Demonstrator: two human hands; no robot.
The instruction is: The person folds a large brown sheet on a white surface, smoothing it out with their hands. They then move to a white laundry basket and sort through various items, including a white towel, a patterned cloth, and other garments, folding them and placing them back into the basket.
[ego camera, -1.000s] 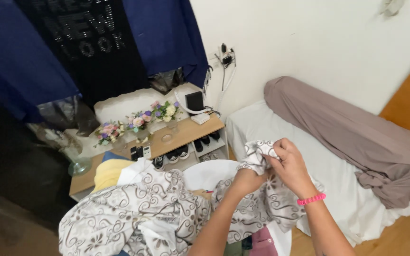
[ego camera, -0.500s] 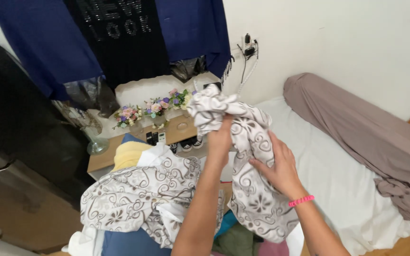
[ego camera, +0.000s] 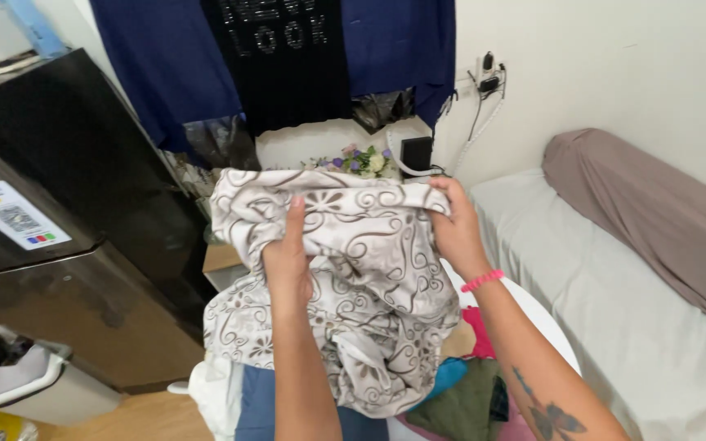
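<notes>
Both hands, left hand (ego camera: 288,260) and right hand (ego camera: 453,226), grip closed on patterned cloth (ego camera: 353,278), spreading its top edge; next move needs matched corners.

A single head-worn camera looks forward and down from close above the person's arms, facing the wall (ego camera: 614,73), with the fridge (ego camera: 67,245) at left and the bed (ego camera: 614,286) at right.
</notes>
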